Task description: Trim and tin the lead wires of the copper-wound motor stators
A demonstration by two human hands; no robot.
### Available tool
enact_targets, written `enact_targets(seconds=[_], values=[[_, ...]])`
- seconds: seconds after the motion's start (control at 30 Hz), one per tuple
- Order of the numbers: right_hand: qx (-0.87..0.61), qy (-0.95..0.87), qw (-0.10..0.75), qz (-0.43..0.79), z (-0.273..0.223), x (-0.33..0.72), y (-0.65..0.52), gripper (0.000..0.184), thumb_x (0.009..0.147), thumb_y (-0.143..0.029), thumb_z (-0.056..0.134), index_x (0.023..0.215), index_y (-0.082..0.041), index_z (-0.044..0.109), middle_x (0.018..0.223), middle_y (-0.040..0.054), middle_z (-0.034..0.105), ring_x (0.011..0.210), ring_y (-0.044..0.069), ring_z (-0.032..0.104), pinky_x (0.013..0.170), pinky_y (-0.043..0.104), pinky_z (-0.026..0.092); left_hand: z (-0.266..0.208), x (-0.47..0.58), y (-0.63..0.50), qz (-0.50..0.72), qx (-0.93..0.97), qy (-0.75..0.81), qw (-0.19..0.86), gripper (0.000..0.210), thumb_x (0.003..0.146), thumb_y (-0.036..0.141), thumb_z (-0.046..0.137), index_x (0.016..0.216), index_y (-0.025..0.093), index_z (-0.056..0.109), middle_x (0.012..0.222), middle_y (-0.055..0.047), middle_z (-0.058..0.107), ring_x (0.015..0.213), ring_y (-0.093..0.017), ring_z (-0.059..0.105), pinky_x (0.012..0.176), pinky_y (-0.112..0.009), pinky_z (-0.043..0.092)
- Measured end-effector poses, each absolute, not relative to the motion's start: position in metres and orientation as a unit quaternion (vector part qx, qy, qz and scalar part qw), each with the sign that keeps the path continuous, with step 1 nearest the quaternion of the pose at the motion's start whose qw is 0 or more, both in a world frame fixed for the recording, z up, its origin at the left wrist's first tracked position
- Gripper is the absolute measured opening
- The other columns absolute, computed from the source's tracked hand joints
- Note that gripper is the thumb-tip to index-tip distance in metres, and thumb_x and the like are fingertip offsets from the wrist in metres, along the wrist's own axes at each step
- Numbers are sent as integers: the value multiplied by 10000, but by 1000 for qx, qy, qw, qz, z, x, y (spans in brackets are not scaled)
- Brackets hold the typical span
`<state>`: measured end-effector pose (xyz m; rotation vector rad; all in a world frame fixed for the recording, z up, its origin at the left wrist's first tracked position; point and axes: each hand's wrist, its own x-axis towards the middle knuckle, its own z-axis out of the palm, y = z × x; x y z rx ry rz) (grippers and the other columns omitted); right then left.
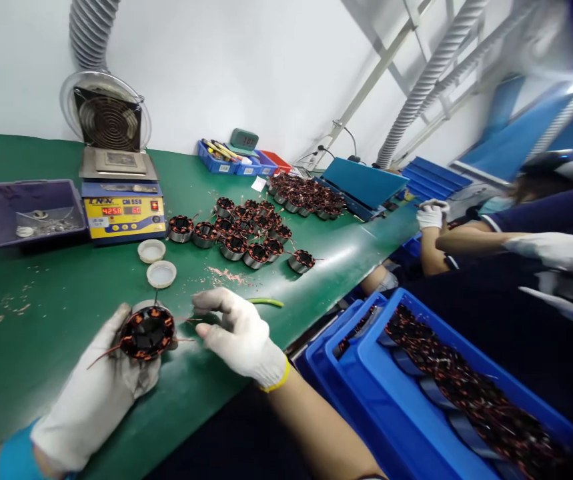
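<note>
A motor stator (139, 343) with a black core and copper windings is gripped in my gloved left hand (96, 390), its winding side facing up. Thin copper leads stick out from it to both sides. My gloved right hand (241, 337) is just right of the stator, by the leads; its thumb and fingers are bent but apart, and I see nothing held between them. Two small round white dishes (161, 274) sit on the bench beyond the stator. A yellow-green tube-like piece (266, 302) lies behind my right hand.
A yellow-and-blue solder pot unit (126, 212) with a lit display stands beside a purple bin (33, 213). Several stators (233, 247) are grouped on the green bench (206, 387). Blue crates (391, 387) of stators stand at right, near co-workers' gloved hands (431, 215).
</note>
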<state>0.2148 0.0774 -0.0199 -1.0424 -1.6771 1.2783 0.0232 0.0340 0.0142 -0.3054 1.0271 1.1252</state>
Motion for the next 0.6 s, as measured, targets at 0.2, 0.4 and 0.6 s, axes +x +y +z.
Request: enact_targets(seconds=[0.2,0.4,0.6], values=[[-429,-670,329,509,-15,213,78,457,726,-396,764,1114,-159,716,1091,111,744,1005,260,707,916,419,566,34,29,37,493,-208,483,693,408,1061,442,375,896,236,686,604,11,739,449,-145,692,425,-162,568],[-427,-672,394,460,-13,197,72,166,824,-327,649,859,-194,741,902,49,756,858,190,694,850,330,544,30,29,36,504,-218,452,703,403,1072,404,354,967,214,692,655,-16,764,505,-154,727,504,-161,603],[-463,-544,376,591,-12,188,68,214,731,-397,675,758,-185,691,677,2,659,607,127,557,608,261,458,24,28,36,505,-209,440,713,410,1069,380,344,939,215,696,695,-27,778,539,-170,739,489,-208,614]])
